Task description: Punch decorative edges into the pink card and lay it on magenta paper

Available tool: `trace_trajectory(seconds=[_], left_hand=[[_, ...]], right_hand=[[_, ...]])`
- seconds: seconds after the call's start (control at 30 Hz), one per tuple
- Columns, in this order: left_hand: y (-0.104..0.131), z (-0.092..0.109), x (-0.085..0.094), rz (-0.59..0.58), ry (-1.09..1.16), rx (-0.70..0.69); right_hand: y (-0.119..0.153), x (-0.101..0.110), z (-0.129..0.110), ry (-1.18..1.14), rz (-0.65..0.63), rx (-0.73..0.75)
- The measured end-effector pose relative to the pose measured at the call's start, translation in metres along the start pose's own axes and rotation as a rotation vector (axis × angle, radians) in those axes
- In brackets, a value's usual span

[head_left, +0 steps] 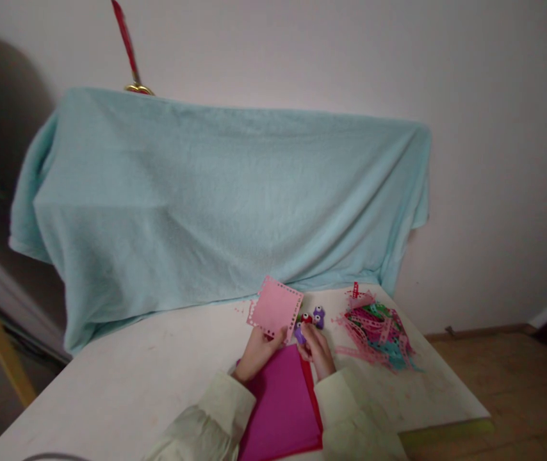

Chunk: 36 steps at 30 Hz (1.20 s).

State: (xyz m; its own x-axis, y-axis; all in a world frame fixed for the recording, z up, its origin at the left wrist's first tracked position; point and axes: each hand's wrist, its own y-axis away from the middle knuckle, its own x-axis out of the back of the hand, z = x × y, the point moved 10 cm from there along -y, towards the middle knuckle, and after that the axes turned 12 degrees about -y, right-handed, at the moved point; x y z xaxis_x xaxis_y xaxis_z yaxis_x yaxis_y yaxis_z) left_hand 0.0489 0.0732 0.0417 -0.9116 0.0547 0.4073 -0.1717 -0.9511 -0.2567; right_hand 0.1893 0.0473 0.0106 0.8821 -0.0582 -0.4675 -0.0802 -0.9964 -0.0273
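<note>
My left hand (260, 349) grips the lower edge of a pink square sheet (276, 308) with small holes punched along its edges. Close to the sheet's right edge, my right hand (316, 349) has its fingers closed on a small purple punch (299, 332) with eye-like spots. A red punch (307, 317) and another purple punch (319, 317) sit just beyond those fingers. Under my hands lies a magenta sheet (280, 410) on top of a red one (312, 397).
A tangled pile of punched paper strips (382, 333) lies on the white table (148, 365) at the right. Tiny pink scraps are left of the pink sheet. A light blue cloth (225, 198) hangs behind the table, against the wall.
</note>
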Motion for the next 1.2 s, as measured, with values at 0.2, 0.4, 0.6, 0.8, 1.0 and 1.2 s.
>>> trace_trajectory(seconds=[0.2,0.4,0.6,0.8,1.0,1.2], left_hand=[[0.002,0.007,0.001,0.002,0.005,-0.069],[0.001,0.005,-0.004,-0.042,-0.020,-0.097],[0.001,-0.002,-0.006,-0.053,0.036,-0.095],[0.001,-0.007,-0.008,-0.076,0.011,-0.102],[0.002,-0.001,-0.006,-0.074,0.030,-0.108],[0.004,0.007,-0.005,-0.087,0.049,-0.093]], right_hand=[[0.004,-0.007,-0.005,0.024,-0.004,-0.007],[0.003,-0.008,-0.001,0.029,-0.032,-0.024],[0.003,-0.015,0.001,0.024,-0.107,-0.033],[0.005,-0.022,-0.007,0.055,-0.105,0.065],[0.005,-0.020,-0.006,0.121,-0.093,0.129],[0.007,-0.023,-0.008,0.160,-0.120,0.127]])
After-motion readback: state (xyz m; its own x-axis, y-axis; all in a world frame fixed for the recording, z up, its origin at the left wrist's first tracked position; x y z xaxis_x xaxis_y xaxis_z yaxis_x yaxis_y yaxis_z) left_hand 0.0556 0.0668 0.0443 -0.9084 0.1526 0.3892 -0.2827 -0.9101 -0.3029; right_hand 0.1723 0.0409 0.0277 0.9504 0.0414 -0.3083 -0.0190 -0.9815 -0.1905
